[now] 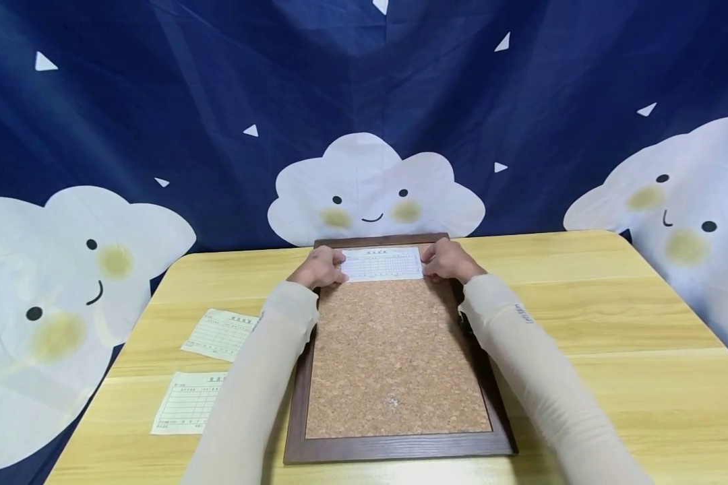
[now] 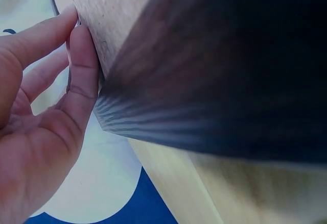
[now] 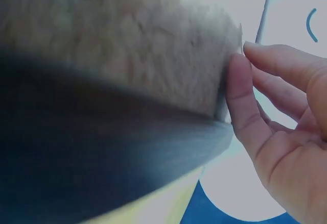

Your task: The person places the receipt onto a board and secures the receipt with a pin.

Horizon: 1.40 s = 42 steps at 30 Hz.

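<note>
Head view shows a rectangular cork board with a dark brown wooden frame [image 1: 394, 364] lying on a pale yellow wood-grain counter [image 1: 613, 323]; the board serves as landmark. Across its top end, just inside the upper frame edge, is a white rectangular paper slip with a printed table [image 1: 381, 264], its long side running across the board. The left hand [image 1: 320, 267] pinches the slip's left end between thumb and fingers, near the board's upper left corner. The right hand [image 1: 451, 261] pinches the opposite end the same way, near the upper right corner. Whether the slip's middle touches the cork, I cannot tell. Left of the board, apart from it, two pale greenish printed paper sheets [image 1: 217, 335] lie on the counter, one nearer the board's top end and the other nearer its bottom end; the off-white left sleeve [image 1: 243, 397] partly covers both. The off-white right sleeve [image 1: 552, 384] passes over the board's right side. Beyond the board's top end hangs a navy blue cloth with smiling white clouds [image 1: 352, 74].
</note>
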Available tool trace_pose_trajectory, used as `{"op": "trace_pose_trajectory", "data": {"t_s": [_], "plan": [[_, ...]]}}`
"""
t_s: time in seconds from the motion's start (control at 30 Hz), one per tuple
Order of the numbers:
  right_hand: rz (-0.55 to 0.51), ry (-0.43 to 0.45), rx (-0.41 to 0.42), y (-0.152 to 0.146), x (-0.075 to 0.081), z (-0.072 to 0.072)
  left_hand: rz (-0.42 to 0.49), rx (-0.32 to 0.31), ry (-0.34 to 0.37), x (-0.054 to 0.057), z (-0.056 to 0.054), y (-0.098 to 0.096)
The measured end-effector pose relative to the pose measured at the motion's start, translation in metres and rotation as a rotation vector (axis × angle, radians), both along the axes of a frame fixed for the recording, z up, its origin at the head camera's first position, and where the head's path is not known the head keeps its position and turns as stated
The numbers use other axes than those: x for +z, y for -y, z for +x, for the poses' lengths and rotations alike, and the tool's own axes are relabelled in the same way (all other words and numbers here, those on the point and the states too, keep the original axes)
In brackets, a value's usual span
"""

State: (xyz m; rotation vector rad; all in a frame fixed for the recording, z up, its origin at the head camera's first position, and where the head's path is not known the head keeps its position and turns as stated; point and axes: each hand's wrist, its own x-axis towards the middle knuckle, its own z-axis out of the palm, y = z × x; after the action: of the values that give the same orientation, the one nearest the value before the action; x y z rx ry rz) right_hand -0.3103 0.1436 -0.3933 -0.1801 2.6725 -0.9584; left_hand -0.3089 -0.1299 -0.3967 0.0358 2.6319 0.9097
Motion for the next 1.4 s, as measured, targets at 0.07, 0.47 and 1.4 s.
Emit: {"op": "trace_pose_trajectory", "data": {"t_s": [0.07,0.47,1.4], "plan": [[-0.039,0.025,0.014,-0.004,0.002,0.001,0.006,0.008,0.009,0.000,0.000,0.000],[-0.175,0.065,0.000,-0.027,0.013,0.005,-0.023,-0.011,-0.042,-0.004,0.000,0.000],[-0.289,0.022,0.131,-0.067,0.022,0.029,-0.021,0.025,-0.005,-0.004,-0.001,-0.003]]}}
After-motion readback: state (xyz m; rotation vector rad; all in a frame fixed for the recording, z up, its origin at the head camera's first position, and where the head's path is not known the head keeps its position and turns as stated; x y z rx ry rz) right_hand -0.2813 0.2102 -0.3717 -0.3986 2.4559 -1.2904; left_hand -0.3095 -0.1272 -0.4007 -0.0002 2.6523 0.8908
